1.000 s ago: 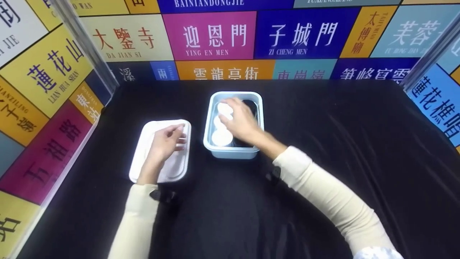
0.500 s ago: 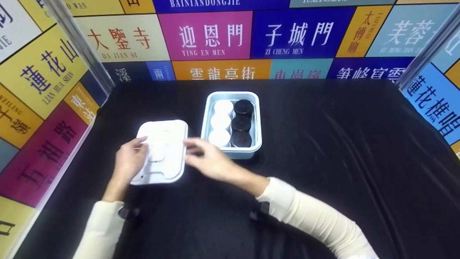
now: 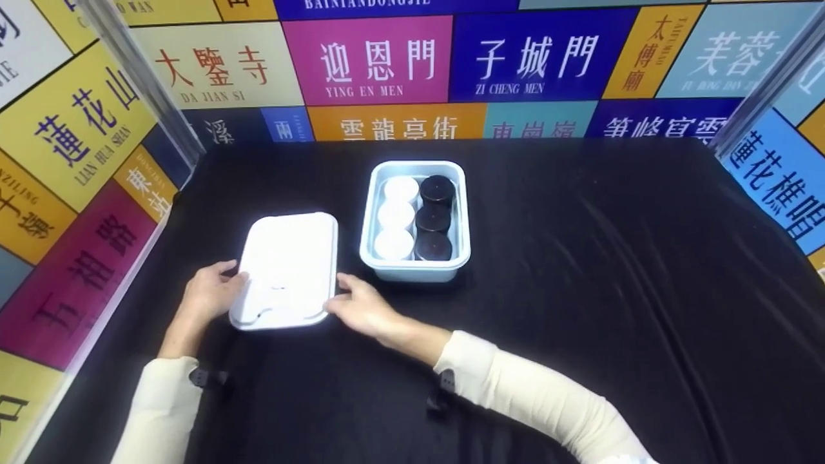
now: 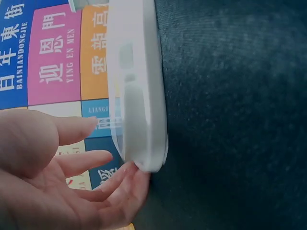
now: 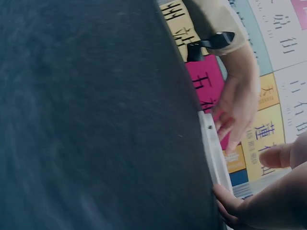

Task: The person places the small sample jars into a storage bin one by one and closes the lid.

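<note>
A white rectangular lid point(image 3: 290, 258) lies on the black cloth, left of middle in the head view. My left hand point(image 3: 209, 293) is at its left edge; in the left wrist view the fingertips point(image 4: 136, 170) touch the lid's rim while the thumb stands apart. From the other side my right hand point(image 3: 367, 306) reaches its lower right edge, fingers point(image 5: 228, 199) against the rim and thumb raised. Just beyond sits a pale blue box point(image 3: 416, 264), uncovered, holding three white round pieces point(image 3: 396, 214) in one column and three black round pieces point(image 3: 433, 218) in another.
Black cloth point(image 3: 580, 290) with shallow wrinkles covers the table. Panels point(image 3: 380, 61) of coloured squares with Chinese lettering rise at the back and both sides, with metallic posts point(image 3: 151, 77) at the corners.
My right hand has left the box and come down to the lid's right edge. My left hand has moved from over the lid to its left edge, uncovering the lid's top.
</note>
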The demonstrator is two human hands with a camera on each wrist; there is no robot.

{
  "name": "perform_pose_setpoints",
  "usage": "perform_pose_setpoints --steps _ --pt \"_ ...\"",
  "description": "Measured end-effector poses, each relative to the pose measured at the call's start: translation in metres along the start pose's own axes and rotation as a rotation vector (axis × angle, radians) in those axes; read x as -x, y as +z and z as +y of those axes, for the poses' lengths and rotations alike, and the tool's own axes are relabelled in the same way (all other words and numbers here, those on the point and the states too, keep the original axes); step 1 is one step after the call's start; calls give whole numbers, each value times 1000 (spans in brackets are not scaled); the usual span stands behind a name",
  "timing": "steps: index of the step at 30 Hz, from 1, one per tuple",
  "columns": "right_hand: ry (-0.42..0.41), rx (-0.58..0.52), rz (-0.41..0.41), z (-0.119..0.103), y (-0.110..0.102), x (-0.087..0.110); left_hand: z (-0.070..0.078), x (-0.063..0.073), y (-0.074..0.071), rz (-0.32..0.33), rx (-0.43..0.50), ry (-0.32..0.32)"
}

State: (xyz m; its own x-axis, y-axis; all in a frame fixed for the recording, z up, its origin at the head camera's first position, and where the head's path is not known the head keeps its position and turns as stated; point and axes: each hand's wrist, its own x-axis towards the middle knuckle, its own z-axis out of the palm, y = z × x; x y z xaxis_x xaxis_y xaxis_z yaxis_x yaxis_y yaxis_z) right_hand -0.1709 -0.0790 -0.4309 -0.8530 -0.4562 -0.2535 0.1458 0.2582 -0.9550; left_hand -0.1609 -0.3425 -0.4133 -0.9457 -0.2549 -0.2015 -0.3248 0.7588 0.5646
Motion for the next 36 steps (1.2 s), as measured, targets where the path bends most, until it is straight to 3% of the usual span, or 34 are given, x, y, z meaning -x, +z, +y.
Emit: perform_pose_setpoints --steps 5,10,13,19,28,36 --pt "18 -102 23 1 5 -5 -3 -3 -2 -69 6 -44" --pt "53 -241 18 4 4 -10 -5 -2 -3 -133 84 -121" --pt "63 -219 14 7 4 -8 -5 3 -3 -166 138 -139" --pt "4 -154 7 11 5 -3 -6 13 -5 -189 169 -150" --pt "-51 -165 47 12 -3 5 -9 28 -7 -213 244 -89" --pt "-141 -95 84 2 -5 28 1 42 -22 -122 254 27"
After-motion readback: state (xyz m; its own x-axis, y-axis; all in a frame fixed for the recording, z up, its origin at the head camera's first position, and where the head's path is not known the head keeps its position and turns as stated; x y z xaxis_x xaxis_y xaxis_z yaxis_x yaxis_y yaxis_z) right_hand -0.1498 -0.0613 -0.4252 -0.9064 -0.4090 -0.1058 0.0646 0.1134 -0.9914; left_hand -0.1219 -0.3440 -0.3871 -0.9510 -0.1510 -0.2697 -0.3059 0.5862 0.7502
